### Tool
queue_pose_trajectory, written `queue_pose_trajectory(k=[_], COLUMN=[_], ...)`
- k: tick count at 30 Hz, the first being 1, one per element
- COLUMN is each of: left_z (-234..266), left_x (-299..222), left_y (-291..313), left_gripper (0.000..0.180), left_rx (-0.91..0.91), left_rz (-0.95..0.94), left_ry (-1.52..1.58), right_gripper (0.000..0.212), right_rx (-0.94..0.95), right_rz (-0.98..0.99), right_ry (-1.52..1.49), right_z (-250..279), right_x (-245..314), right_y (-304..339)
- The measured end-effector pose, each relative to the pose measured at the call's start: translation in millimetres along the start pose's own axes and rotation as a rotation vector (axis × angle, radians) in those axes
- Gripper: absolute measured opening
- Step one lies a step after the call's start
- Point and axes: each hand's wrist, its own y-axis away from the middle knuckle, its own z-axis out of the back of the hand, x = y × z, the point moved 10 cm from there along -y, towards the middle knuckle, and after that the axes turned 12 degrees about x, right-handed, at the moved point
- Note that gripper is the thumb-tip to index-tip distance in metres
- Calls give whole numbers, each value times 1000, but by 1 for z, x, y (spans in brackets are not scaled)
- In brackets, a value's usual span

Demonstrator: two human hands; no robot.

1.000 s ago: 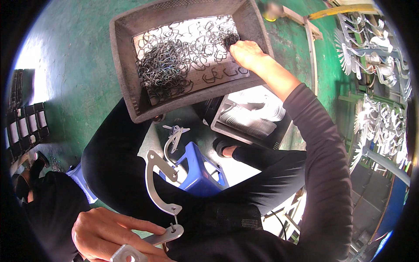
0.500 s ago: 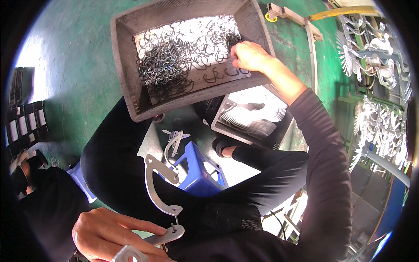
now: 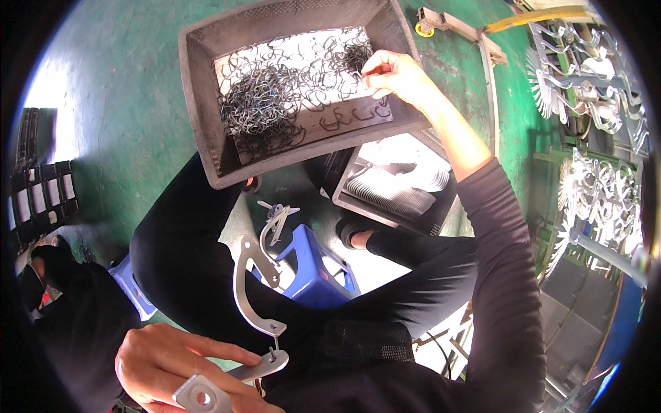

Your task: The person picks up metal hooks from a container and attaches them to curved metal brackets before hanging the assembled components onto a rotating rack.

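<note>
My left hand is closed around flat metal pieces at the lower left. One is a silver plate with a round hole; a rounded metal tab sticks out beyond the index finger. From that tab a thin wire hook links up to a curved metal bracket, which hangs in front of my lap. My right hand is over the right side of a grey bin, fingers bent toward the thumb; whatever is between them is too small to make out. Dark wire hooks lie heaped and scattered in the bin.
Beneath the bin's right side stands a dark crate with stacked metal plates. A blue stool is between my legs, with metal parts beyond it. Racks of metal parts line the right; another person is at left.
My right hand has turned and drawn slightly back from the small hook pile, its fingertips now more visible. My left hand keeps its hold on the metal pieces.
</note>
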Motion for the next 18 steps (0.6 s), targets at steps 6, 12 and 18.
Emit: queue_pose_trajectory(k=[6,12,18], left_z=[-5,-3,2], left_x=[-2,-6,-4], left_y=[-12,-34,-33], left_gripper=[19,19,20], left_rx=[86,157,114], left_rz=[67,148,124], left_ry=[-45,-95,-56], right_gripper=[21,27,25], right_rx=[-60,-128,102], right_rz=[115,37,-336], right_ry=[75,203,487], right_z=[5,12,-3], right_x=[12,14,-7], right_y=[5,5,-17])
